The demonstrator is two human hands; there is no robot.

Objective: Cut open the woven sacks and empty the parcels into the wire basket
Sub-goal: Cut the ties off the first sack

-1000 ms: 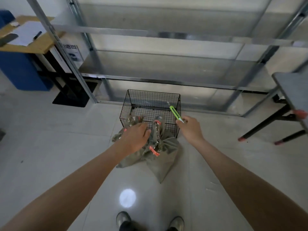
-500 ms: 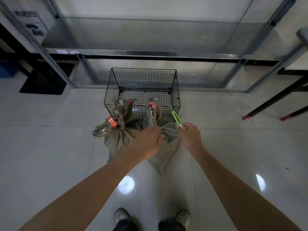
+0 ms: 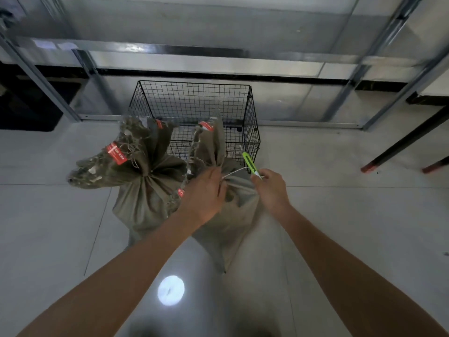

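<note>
Woven sack (image 3: 233, 215) at the middle of the frame stands on the pale tiled floor (image 3: 48, 227). Its long axis runs from a bottom corner at lower centre up to a gathered neck. Above the neck its loose, frayed top points toward the top of the frame and leans against the front of the wire basket (image 3: 252, 122). A second sack (image 3: 145, 195) touches it on the left, also tied at the neck, with its open top flopped toward the left edge. That top carries a red tag (image 3: 116, 153).

The left hand (image 3: 204, 190) closes its grip round the neck of the middle sack, fingers curled over the bunched cloth. A thin white tie (image 3: 234, 171) arcs from those fingers rightward to the knife (image 3: 250, 164). The right hand (image 3: 272, 188), just right of the neck, holds the knife in a tight grip. The knife's green body sticks out of the hand, slanting up and left toward the basket's right wall. Whether the blade touches the tie is too small to tell.

The basket sits on the floor at upper centre, in front of metal shelving (image 3: 218, 52). Dark legs (image 3: 401, 147) slant in at the right edge.
</note>
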